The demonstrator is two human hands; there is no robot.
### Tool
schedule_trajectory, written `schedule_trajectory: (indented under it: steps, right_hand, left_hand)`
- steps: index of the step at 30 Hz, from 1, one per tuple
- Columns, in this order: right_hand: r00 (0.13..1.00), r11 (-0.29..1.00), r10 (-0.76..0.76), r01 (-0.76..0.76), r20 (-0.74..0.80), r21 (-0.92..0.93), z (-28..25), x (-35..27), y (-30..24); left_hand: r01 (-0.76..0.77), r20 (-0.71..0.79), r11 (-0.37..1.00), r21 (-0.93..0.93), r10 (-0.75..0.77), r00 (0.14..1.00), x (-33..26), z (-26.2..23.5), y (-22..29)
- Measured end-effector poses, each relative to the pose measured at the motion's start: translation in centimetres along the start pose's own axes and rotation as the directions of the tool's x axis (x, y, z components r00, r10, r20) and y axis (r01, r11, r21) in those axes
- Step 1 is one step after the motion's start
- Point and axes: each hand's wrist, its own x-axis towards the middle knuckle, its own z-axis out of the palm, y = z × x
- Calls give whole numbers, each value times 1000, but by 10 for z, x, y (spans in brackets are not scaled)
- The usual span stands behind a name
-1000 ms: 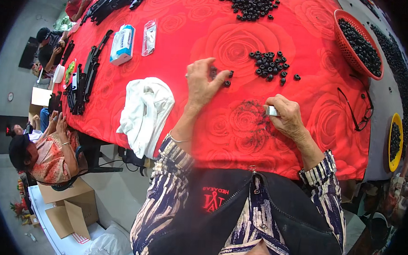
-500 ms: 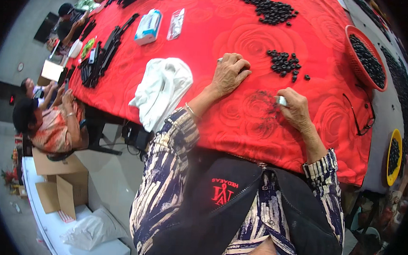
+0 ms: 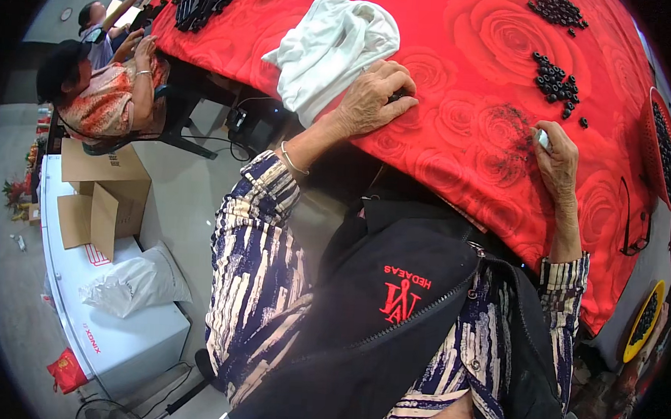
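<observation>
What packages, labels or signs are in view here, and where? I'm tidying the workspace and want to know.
Open cardboard box: brown, flaps up, on the floor left of the table.
White case: long, boxy, red printed marks on its side, beneath that box.
White plastic bag: crumpled, lying on the case.
Red packet: small, on the floor by the case's corner.

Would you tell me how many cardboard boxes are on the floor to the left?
2: one box beside the seated co-worker, another open box just below it. Others may be hidden.
</observation>
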Motion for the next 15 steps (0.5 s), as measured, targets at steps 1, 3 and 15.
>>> schedule_trajectory:
  steps: [1, 3, 15]
  right_hand:
    - [1000, 1000, -4, 4, -9, -10, -1, 0, -1]
    - [1000, 1000, 13, -13, -8, -14, -2, 0, -4]
    - [998, 997, 24, -28, -62, -70, 3, 0, -4]
  left_hand:
    - [-6, -2, 1000, 6, 6, 1000, -3, -3, 1]
    - [-23, -11, 1000, -4, 23, 1000, -11, -8, -1]
    - [6, -118, 1000, 7, -6, 993, -62, -32, 0]
